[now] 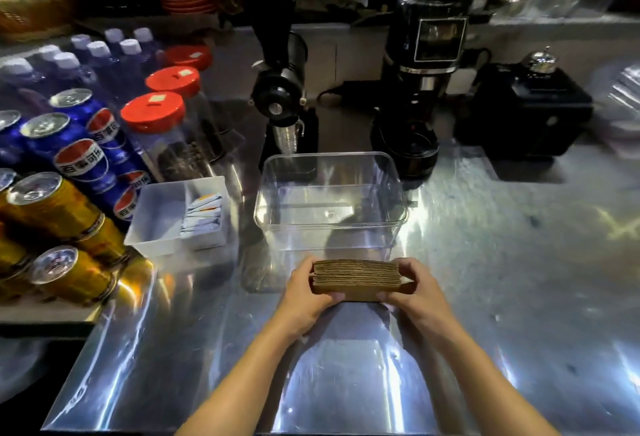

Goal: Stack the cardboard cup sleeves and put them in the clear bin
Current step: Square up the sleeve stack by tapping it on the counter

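Note:
A thick stack of brown cardboard cup sleeves (pixel 356 278) stands on edge just above the steel counter, squeezed between both hands. My left hand (pixel 304 292) grips its left end, thumb under the front face. My right hand (pixel 417 292) grips the right end the same way. The clear bin (pixel 330 224) stands directly behind the stack, upright, with nothing inside it. The stack sits just in front of the bin's near wall, outside it.
A white tray (pixel 156 224) with sachets sits left of the bin. Blue and gold drink cans (pixel 74 158), red-lidded jars (pixel 156 117) and bottles crowd the left. Two black grinders (pixel 420 89) and a black box (pixel 526 110) stand behind the bin. Bare steel counter (pixel 519 262) lies to the right.

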The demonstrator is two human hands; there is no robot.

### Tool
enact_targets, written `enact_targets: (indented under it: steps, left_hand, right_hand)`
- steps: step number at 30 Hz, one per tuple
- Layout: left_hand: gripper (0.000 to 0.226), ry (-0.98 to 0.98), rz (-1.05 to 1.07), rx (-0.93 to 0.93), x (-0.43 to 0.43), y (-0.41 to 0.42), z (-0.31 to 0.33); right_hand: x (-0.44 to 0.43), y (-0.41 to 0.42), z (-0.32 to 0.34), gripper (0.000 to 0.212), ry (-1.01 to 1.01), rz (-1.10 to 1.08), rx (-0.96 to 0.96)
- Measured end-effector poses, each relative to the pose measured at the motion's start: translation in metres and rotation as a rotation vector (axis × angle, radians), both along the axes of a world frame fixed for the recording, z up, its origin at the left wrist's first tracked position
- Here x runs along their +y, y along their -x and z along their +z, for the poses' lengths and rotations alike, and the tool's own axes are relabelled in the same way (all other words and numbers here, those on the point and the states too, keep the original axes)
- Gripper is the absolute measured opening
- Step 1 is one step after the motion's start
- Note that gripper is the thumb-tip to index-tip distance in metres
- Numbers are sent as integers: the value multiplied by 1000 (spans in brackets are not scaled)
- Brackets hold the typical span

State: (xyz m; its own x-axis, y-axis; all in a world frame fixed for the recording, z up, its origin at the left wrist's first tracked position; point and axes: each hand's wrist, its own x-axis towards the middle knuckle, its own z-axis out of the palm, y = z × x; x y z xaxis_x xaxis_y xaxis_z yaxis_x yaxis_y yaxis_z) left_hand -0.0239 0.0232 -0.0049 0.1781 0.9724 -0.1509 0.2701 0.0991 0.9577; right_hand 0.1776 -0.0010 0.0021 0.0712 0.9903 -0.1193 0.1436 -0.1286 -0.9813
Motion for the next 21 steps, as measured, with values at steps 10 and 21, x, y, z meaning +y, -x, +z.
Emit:
enact_targets:
  steps: [10,21]
  left_hand:
    - [29,88,265,-416,-10,-27,2]
    - [27,17,448,-410,-11,-44,1]
  right_hand:
    - [6,40,-20,13,-54,-241,235]
    - [5,46,-26,25,-187,-410,149]
